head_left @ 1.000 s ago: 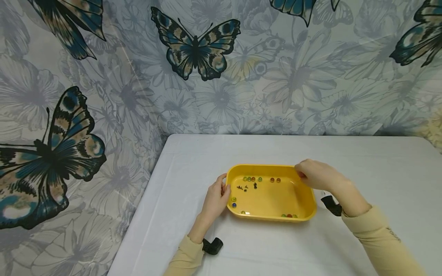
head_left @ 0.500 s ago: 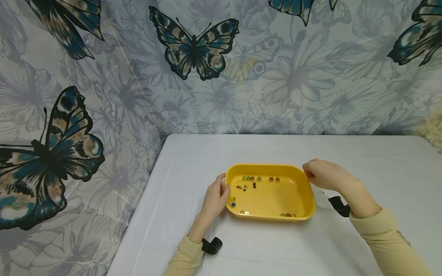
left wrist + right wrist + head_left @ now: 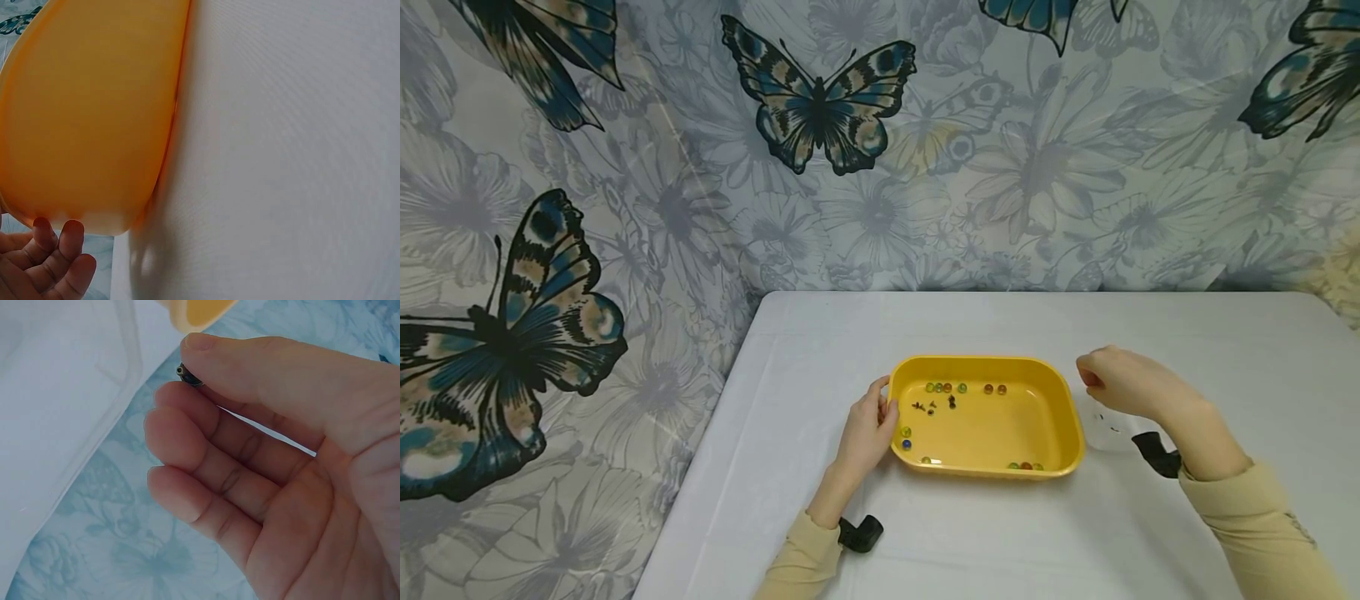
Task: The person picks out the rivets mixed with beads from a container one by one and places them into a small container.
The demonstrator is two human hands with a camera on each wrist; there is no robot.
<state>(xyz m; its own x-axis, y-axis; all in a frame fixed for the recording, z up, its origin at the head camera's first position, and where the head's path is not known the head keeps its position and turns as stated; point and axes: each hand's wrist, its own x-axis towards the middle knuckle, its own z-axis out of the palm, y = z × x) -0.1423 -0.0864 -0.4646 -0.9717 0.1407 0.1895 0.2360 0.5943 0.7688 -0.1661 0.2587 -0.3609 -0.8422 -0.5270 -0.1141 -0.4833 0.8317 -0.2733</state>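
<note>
The yellow tray (image 3: 985,477) lies on the white table, with several coloured glass marbles (image 3: 995,389) and a few tiny dark pieces (image 3: 931,407) inside. My left hand (image 3: 867,427) holds its left end, thumb at the rim; in the left wrist view, curled fingers (image 3: 70,234) meet the outer wall. Beyond the tray's right end, my right hand (image 3: 1131,385) is raised over a clear container (image 3: 1108,427). Between its thumb and forefinger it pinches a small dark charm (image 3: 189,376) with a metal loop, mostly covered by the fingertips.
A few dark specks show in the clear container, which the right hand and wrist camera (image 3: 1156,455) partly cover. The white table (image 3: 1000,325) ends at a wall (image 3: 880,217) patterned with butterflies and flowers. Another black camera (image 3: 861,534) sits on the left wrist.
My right hand has moved right, from the tray's far right corner to over the clear container, which now shows more. The left hand and tray have stayed in place.
</note>
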